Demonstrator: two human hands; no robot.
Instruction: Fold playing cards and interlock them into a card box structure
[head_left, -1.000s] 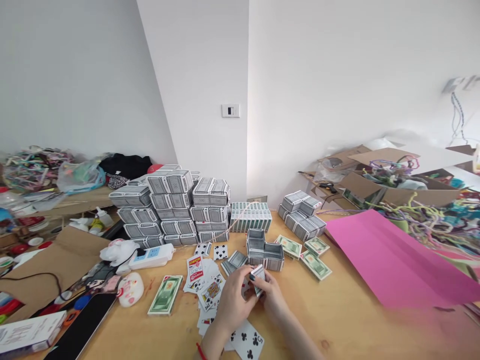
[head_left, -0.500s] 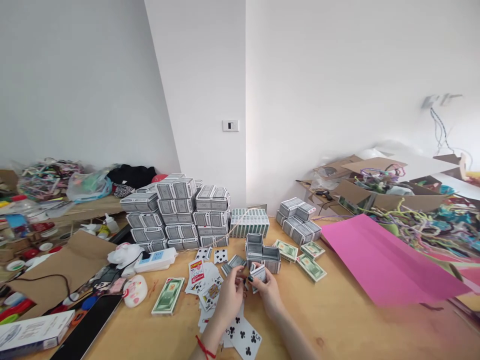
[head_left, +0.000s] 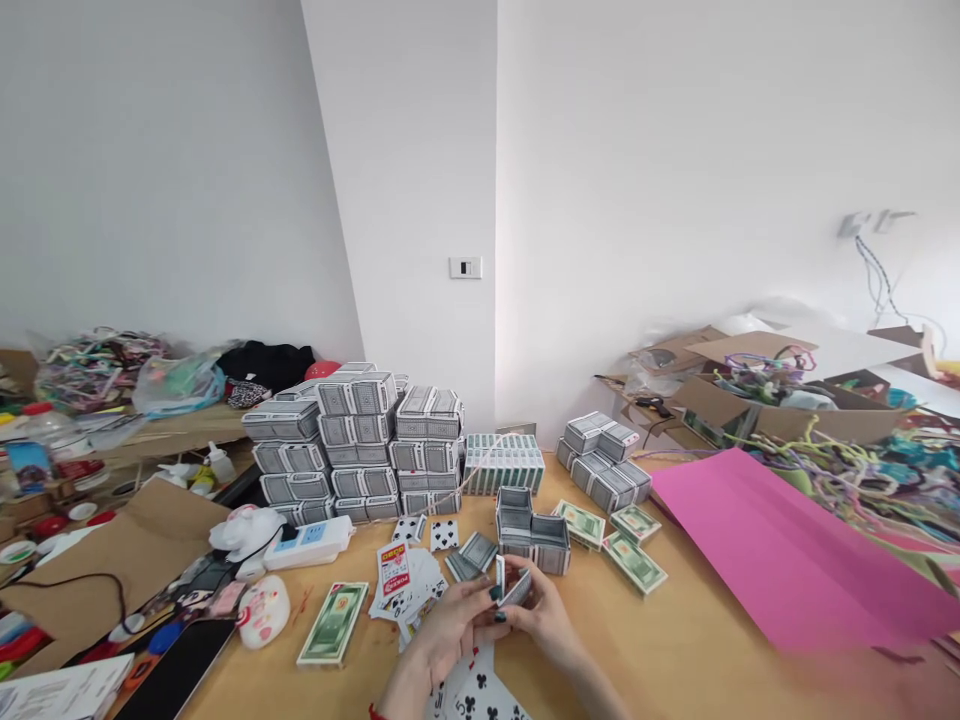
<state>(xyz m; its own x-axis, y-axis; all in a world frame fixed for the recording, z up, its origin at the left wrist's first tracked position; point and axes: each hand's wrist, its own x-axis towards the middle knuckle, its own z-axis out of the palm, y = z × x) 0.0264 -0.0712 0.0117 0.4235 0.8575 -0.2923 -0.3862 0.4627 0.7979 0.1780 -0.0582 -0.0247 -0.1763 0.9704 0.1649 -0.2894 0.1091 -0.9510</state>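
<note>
My left hand and my right hand meet low in the middle of the wooden table. Both pinch a folded playing card held between their fingertips. Loose playing cards lie spread just left of my hands, and more cards lie under my wrists. Just beyond the hands stands a small open box made of cards.
A tall pile of card boxes stands at the back, with a smaller pile to the right. Green packs lie around. A pink sheet covers the right side. Cardboard, a power strip and clutter fill the left.
The view has tilted up, so my hands sit lower in the picture. The card has turned between my fingers, from flat toward folded edge-on.
</note>
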